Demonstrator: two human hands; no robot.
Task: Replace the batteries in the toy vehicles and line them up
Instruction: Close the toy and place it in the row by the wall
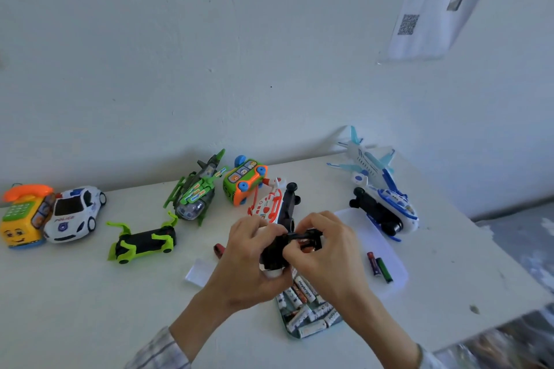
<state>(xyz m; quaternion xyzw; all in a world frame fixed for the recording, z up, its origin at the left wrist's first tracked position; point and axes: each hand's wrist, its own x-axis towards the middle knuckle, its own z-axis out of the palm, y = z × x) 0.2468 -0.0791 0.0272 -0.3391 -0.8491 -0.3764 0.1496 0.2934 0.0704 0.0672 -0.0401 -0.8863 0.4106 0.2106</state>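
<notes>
I hold the red-and-white toy plane (271, 204) on its side above the table (90, 308), black underside toward me. My left hand (248, 260) curls round its nose end; my right hand (317, 252) pinches at the open battery bay, where an orange-tipped cell shows between my fingertips (289, 252). I judge this the swapping step: a battery going in or coming out, I cannot tell which. Next calls for seating the cell flat with poles the right way, then closing the bay.

Counted: seven toys beyond mine — phone bus (25, 216), police car (75, 213), green-and-black car (144, 241), green helicopter (195, 189), orange-green bus (244, 180), light-blue airliner (368, 162), blue-and-white plane (386, 210) lying on its side. Two loose batteries (380, 266) lie on a white lid (392, 249); one red cell (218, 249) sits by my left hand; a tray of batteries (308, 308), too many to count, lies under my wrists.
</notes>
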